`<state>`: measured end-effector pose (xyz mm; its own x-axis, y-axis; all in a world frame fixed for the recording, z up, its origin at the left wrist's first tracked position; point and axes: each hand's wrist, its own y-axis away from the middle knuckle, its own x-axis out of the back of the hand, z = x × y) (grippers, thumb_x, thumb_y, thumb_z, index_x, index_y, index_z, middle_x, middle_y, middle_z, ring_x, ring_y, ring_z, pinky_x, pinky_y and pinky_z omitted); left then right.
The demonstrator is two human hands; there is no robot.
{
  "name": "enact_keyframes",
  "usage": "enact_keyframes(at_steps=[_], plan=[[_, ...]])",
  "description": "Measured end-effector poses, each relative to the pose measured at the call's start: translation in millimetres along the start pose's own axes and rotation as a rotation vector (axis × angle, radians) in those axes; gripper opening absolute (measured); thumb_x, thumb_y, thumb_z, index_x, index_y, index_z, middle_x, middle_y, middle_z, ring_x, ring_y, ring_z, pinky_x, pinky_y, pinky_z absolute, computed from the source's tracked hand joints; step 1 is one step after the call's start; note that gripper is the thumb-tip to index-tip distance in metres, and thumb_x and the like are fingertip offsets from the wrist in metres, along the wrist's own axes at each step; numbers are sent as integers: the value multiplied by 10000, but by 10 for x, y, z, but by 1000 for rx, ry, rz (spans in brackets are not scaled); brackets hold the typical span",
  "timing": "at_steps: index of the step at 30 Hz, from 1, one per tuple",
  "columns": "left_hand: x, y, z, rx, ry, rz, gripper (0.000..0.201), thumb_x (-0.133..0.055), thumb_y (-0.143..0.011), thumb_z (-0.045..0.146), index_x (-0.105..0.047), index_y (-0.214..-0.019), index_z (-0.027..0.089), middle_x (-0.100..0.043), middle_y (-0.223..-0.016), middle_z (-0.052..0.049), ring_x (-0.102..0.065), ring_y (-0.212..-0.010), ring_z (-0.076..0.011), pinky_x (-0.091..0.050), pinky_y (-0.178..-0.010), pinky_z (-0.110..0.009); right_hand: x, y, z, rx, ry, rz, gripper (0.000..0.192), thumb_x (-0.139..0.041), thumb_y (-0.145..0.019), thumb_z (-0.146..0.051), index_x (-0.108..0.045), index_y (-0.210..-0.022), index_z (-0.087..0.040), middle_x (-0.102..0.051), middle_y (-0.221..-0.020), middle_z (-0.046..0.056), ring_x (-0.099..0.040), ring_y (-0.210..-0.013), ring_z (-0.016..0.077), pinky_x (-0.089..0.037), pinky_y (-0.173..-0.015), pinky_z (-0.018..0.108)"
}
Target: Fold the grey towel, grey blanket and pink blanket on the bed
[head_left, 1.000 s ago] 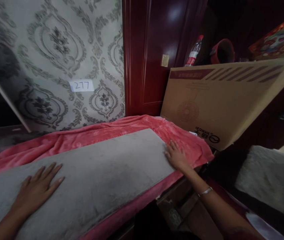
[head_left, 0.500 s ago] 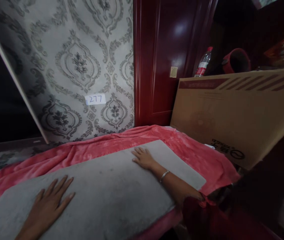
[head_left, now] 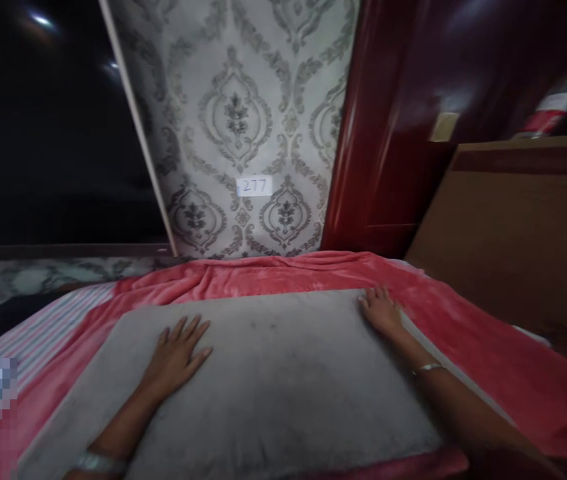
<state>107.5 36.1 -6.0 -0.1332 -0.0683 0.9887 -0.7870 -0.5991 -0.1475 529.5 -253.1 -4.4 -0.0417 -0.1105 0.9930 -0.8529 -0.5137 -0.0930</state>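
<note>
A flat grey mat (head_left: 283, 387) with a soft-looking surface lies spread over a pink blanket (head_left: 468, 320). My left hand (head_left: 177, 352) rests flat on the mat's left part, fingers spread, holding nothing. Over at the mat's far right corner, my right hand (head_left: 382, 311) lies palm down with its fingers stretched out. Each wrist wears a metal bracelet. Some small dark marks show on the mat between the hands.
A dark screen (head_left: 58, 133) stands at the left before patterned wallpaper bearing a paper label (head_left: 254, 186) reading 277. A cardboard box (head_left: 523, 240) with a bottle (head_left: 556, 107) on it is at the right. Striped cloth (head_left: 58, 327) shows at the left.
The view has turned left, bringing more of the screen and striped cloth into sight. My right hand has shifted along the mat to its far right corner. Both hands stay flat.
</note>
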Motion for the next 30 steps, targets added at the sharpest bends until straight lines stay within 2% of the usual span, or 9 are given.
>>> enact_keyframes(at_steps=[3,6,9,12,16,20,25,28,30], plan=[[30,58,50,10,31,-17,632,-446,-937,522,-419,-1522,285,-331,-1625,-73,-245,-1512,-355,-193,-1199,-612,56,306,-831,410,-80,-82,577,-287,-1035,-439,-361,-1558,-208,-280,-1631,126,-217,-1510,276,-251,-1182,501],[30,98,80,-1,62,-34,650,-437,-948,533,-380,-1541,273,-289,-1643,-72,-212,-1521,-357,-169,-1205,-617,144,815,-1664,745,-173,-198,646,-359,-1016,-481,-272,-1594,-207,-181,-1657,121,-172,-1523,280,-208,-1200,508],[64,114,86,-13,109,-34,662,-421,-960,521,-341,-1557,246,-259,-1654,-92,-211,-1526,-330,-175,-1210,-603,176,1286,-2194,969,-215,-263,690,-409,-1003,-518,-225,-1606,-237,-90,-1672,90,-74,-1539,275,-139,-1213,537],[188,174,4,19,111,-31,618,-428,-967,459,-385,-1535,218,-284,-1643,-126,-254,-1517,-301,-193,-1213,-581,84,1536,-2353,1079,-208,-305,666,-410,-1008,-534,-235,-1599,-283,-79,-1675,52,-42,-1541,268,-71,-1218,559],[385,487,-284,206,21,-54,621,-465,-947,439,-418,-1517,196,-328,-1621,-155,-269,-1507,-336,-208,-1203,-597,-47,1582,-2280,1094,-176,-309,656,-411,-1014,-521,-224,-1600,-293,-72,-1675,35,-23,-1541,259,-15,-1226,543],[345,918,-549,393,-44,-34,684,-425,-957,500,-368,-1543,151,-308,-1622,-194,-246,-1512,-354,-215,-1198,-588,75,1562,-2396,1033,-168,-374,632,-379,-1022,-498,-266,-1593,-252,-131,-1666,76,-75,-1538,282,-69,-1215,579],[131,1115,-599,453,-54,-11,661,-396,-969,507,-351,-1554,203,-257,-1645,-161,-196,-1524,-366,-265,-1162,-621,228,1774,-3097,1146,-262,-282,699,-406,-999,-511,-265,-1589,-166,-134,-1664,100,-25,-1542,268,-49,-1216,588],[105,1108,-584,445,-64,-16,659,-402,-969,506,-357,-1552,202,-251,-1647,-155,-192,-1525,-365,-243,-1177,-612,117,1963,-3538,1249,-327,-309,691,-334,-1014,-526,-238,-1595,-166,-120,-1668,77,-27,-1543,250,-52,-1218,593],[114,1105,-588,447,-68,-37,662,-406,-969,501,-348,-1556,201,-242,-1650,-150,-183,-1527,-364,-233,-1185,-605,5,1998,-3697,1313,-326,-328,681,-309,-1018,-541,-228,-1599,-195,-129,-1669,55,-33,-1543,237,-40,-1219,592]])
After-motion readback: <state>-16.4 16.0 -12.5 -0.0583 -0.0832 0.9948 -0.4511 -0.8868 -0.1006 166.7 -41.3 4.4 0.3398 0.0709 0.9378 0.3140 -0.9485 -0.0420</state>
